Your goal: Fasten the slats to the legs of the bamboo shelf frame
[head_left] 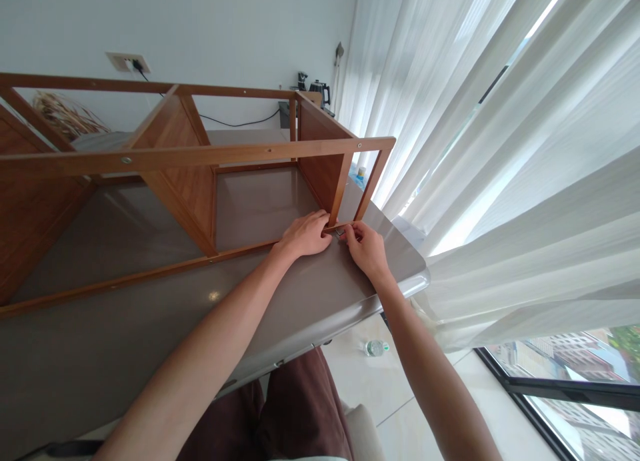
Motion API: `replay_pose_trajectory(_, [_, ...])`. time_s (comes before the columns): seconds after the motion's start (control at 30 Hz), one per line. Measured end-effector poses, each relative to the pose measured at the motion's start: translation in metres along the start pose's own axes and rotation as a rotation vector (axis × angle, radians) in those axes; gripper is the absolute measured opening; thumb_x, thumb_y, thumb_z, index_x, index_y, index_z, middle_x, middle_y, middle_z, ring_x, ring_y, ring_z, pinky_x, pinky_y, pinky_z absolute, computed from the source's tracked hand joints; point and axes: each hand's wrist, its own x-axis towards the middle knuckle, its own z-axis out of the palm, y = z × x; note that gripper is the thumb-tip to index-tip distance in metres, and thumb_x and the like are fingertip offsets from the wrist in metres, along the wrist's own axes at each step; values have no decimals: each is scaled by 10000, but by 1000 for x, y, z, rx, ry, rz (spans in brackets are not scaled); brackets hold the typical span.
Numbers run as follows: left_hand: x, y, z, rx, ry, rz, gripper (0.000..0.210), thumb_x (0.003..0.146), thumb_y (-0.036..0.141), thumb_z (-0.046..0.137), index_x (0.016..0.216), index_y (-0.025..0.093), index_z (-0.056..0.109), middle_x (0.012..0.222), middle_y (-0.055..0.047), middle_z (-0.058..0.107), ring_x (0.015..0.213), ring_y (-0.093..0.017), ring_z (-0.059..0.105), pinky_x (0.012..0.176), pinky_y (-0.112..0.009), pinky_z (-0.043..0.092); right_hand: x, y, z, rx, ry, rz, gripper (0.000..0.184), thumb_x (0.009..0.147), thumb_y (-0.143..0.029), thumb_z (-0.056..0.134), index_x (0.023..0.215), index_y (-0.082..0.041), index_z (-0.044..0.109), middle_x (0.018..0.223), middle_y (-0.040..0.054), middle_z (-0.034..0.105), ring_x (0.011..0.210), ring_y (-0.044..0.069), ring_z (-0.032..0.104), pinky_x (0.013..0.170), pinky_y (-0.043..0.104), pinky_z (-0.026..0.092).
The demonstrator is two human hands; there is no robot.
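A brown wooden shelf frame [210, 156] lies on its side on the grey tabletop [280, 294], with slatted panels between its long rails. My left hand [306, 234] is closed around its lower rail, where a short crosspiece meets it near the right end. Just to the right, my right hand [366, 246] pinches a thin bent metal hex key [341, 232] against the same rail. Most of the key is hidden by my fingers. Round metal bolt heads show along the upper rail.
The table's rounded corner edge [423, 278] is right of my hands, beside white curtains [500, 181]. A black kettle [320, 89] stands at the back. A plastic bottle [375, 348] lies on the floor. Dried stalks [65, 114] lie behind the frame at left.
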Motion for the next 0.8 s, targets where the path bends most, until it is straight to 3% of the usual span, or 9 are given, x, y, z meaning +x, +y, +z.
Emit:
replay_pose_trajectory(0.23, [0,1,-1,11,-2,0,349,871,234,490,1211,271,562,1179,-37,638,1063,-240,630,832,-343,519,-3,-2,5,-132,-3,-116,263,1003,-325,403,1007,-247,654,864,15,729,711,175,658,696,269,434])
replay_pose_trajectory(0.53, [1,1,0,15,-7,-7,315,868,233,494,1170,261,581,1176,-42,635,1082,-235,619,855,-339,517,-8,-5,8,-301,-1,-245,297,1022,-325,359,945,-220,626,838,66,656,795,209,617,728,299,437])
replay_pose_trajectory(0.8, [1,-1,2,5,9,17,324,870,237,483,1179,264,579,1185,-46,632,1096,-245,613,850,-355,513,-7,-4,8,-282,-32,-277,293,1029,-309,355,937,-235,623,843,62,653,818,213,612,738,301,439])
